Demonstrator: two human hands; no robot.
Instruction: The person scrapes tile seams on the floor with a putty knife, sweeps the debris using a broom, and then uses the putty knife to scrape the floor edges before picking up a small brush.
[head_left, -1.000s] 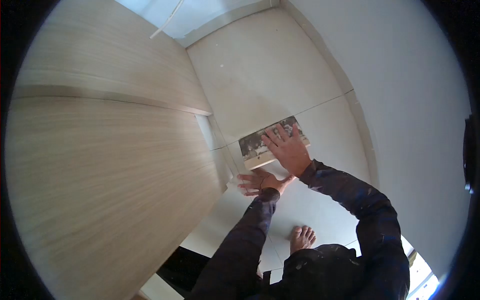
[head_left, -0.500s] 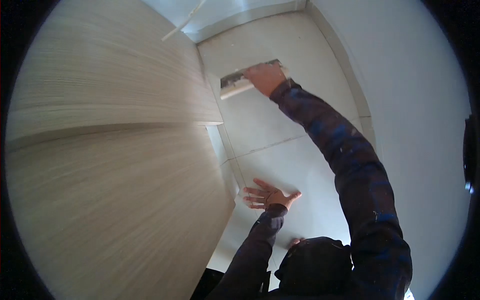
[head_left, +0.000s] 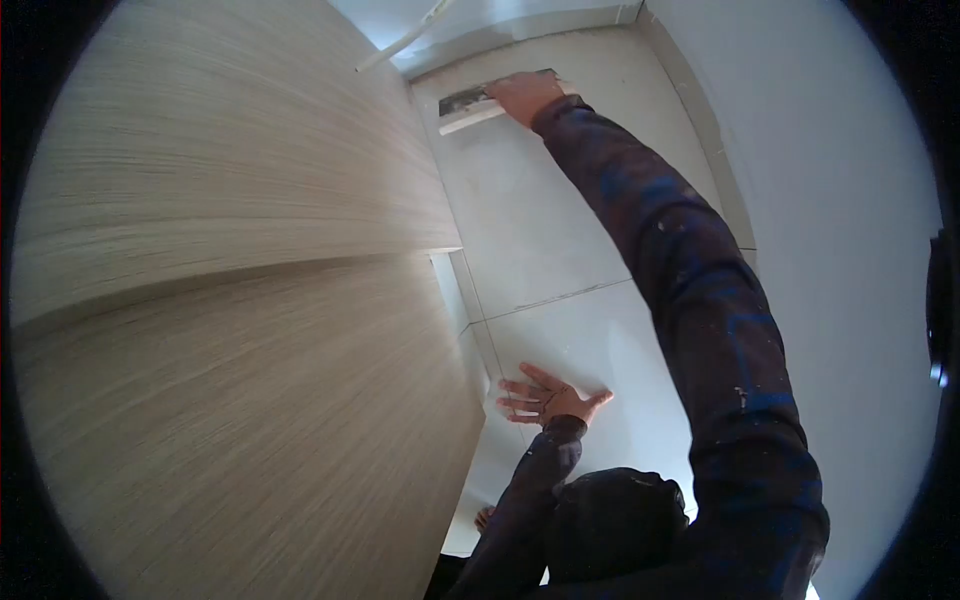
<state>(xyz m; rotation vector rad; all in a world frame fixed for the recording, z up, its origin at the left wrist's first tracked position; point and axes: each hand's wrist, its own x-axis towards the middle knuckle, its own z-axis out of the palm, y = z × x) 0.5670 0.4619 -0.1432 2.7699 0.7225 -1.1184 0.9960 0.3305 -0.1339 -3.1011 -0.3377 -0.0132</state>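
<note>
My right hand (head_left: 525, 98) is closed around a flat, long tool (head_left: 472, 118) at the far end of the tiled floor. The tool has a dark, stained top and a pale strip along its near edge; its exact kind is unclear, and my fingers hide part of it. It lies on or close to the tiles. My left hand (head_left: 552, 398) rests on the floor tiles (head_left: 545, 245) nearer to me, fingers spread and nothing in it.
Wood-grain panels (head_left: 250, 400) run along the left, with a ledge (head_left: 445, 249) reaching over the floor. A white wall (head_left: 830, 230) with a skirting strip (head_left: 690, 95) stands on the right. A pale cable (head_left: 405, 40) hangs at the top. Part of a bare foot (head_left: 484, 517) shows below.
My right hand has pushed the flat tool farther away, toward the back wall. My left hand has stayed spread on the floor. The view has shifted slightly.
</note>
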